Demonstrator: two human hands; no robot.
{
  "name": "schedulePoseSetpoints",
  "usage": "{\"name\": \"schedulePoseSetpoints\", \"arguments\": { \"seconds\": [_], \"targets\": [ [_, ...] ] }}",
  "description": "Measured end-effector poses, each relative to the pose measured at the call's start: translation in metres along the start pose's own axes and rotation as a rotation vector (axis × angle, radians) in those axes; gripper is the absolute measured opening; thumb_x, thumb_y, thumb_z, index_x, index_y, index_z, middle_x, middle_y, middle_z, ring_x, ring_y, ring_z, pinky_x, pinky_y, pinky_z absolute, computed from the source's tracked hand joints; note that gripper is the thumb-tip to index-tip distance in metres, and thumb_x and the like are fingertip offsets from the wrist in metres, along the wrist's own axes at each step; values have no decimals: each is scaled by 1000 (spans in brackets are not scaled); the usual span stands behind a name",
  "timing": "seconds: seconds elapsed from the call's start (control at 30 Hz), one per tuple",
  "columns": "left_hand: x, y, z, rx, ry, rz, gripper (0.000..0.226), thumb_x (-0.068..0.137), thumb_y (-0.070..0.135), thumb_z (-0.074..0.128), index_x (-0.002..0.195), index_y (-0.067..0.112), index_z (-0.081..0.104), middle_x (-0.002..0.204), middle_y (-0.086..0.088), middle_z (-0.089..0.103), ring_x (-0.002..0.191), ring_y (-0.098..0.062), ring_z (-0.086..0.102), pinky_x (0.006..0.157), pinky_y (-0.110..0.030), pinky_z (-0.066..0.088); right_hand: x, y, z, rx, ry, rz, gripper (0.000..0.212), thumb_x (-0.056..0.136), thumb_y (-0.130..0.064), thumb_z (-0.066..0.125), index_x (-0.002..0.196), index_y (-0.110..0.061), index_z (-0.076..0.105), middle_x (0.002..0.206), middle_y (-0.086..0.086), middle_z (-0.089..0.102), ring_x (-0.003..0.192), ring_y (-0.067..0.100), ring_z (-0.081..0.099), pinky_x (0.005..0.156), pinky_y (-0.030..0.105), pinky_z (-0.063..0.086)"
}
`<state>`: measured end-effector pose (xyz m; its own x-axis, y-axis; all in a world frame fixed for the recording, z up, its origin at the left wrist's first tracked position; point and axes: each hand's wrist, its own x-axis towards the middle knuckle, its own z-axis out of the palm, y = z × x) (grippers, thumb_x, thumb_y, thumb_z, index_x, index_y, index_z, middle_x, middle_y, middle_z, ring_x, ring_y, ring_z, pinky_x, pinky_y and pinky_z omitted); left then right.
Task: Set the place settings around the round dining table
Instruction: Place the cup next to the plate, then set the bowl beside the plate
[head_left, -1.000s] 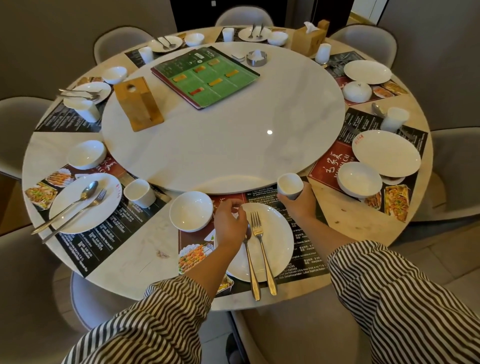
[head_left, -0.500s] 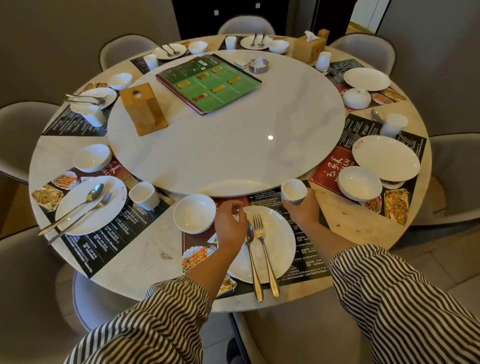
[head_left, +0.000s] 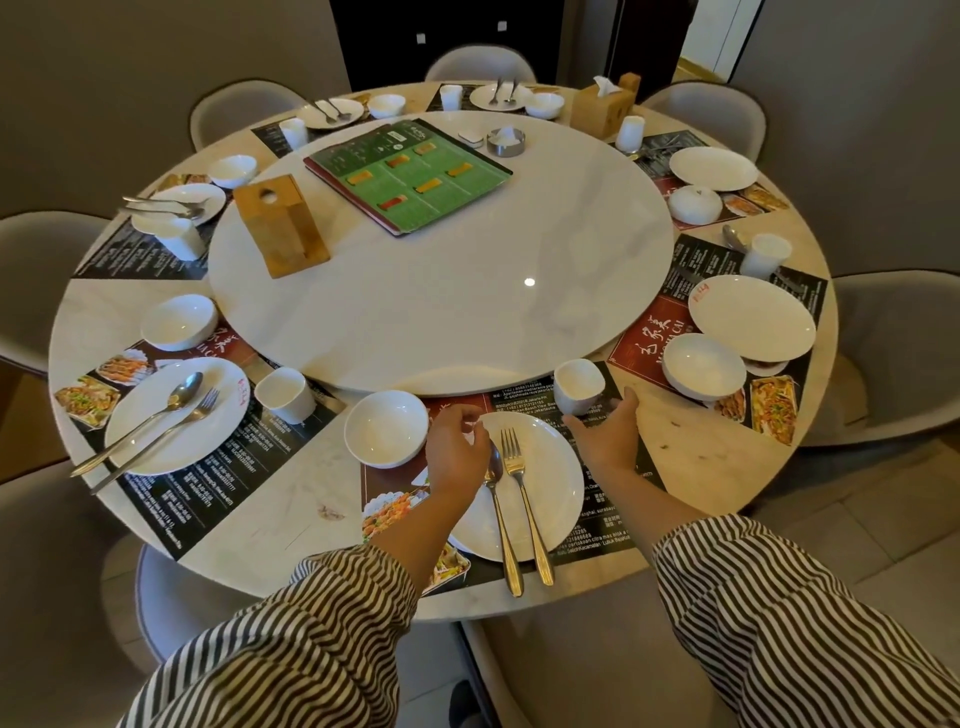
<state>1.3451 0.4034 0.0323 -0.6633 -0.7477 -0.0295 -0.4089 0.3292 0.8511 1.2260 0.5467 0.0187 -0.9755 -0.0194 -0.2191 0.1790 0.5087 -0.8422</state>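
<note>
At the near edge of the round table (head_left: 691, 452), a white plate (head_left: 550, 483) lies on a dark printed placemat (head_left: 613, 499). A fork (head_left: 522, 493) and a spoon (head_left: 498, 519) lie side by side on the plate, handles past its rim. My left hand (head_left: 457, 447) hovers over the plate's left edge with loosely curled fingers by the spoon's bowl, gripping nothing that I can see. A white cup (head_left: 576, 387) stands upright beyond the plate. My right hand (head_left: 608, 431) is open just behind the cup, fingers spread, apart from it. A white bowl (head_left: 387, 428) sits left of the plate.
A white turntable (head_left: 441, 301) fills the middle, bearing a green menu (head_left: 410, 176), a wooden holder (head_left: 280, 226) and a metal ashtray (head_left: 505, 140). Other settings ring the table; the right one has a plate (head_left: 750, 317), bowl (head_left: 704, 366) and cup (head_left: 763, 254). Grey chairs surround it.
My right hand has let go of the cup, which now stands on the placemat, and has drawn back open. My left hand has eased off the spoon's top.
</note>
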Motion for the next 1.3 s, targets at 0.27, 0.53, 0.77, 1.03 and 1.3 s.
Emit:
{"name": "schedulePoseSetpoints", "arguments": {
  "seconds": [0.27,0.53,0.77,1.03,1.3],
  "targets": [
    [-30,-6,-6,7,23,45,17,89,12,62,106,11,64,106,-3,64,98,-14,58,83,-20,41,-29,20,-31,-99,32,-35,82,85,-14,70,149,-19,20,146,10,45,132,29,47,102,48,48],
    [-87,15,-12,73,2,71,35,94,25,58,126,11,59,126,-8,62,116,-23,57,101,-34,45,-62,32,-79,-333,-111,-304,55,93,-29,59,141,-14,39,135,7,56,123,24,53,101,42,48],
    [-162,39,-19,75,124,62,44,91,14,58,135,14,53,133,-8,58,123,-24,53,103,-31,39,-92,34,-142,-577,-286,-606,64,93,-41,55,147,-15,30,151,7,38,139,25,35,114,47,30],
    [-236,69,-20,88,207,97,50,89,15,60,138,13,49,137,-6,55,126,-24,50,105,-34,39,-122,31,-208,-624,-283,-694,67,94,-41,54,149,-16,26,155,8,32,142,27,29,116,47,25],
    [-245,107,-12,146,76,137,60,90,24,61,144,14,38,147,-7,43,134,-24,41,112,-38,33,-133,19,-256,-608,-265,-731,69,93,-37,56,151,-18,24,152,8,37,138,29,35,111,47,33]
  ]
}}
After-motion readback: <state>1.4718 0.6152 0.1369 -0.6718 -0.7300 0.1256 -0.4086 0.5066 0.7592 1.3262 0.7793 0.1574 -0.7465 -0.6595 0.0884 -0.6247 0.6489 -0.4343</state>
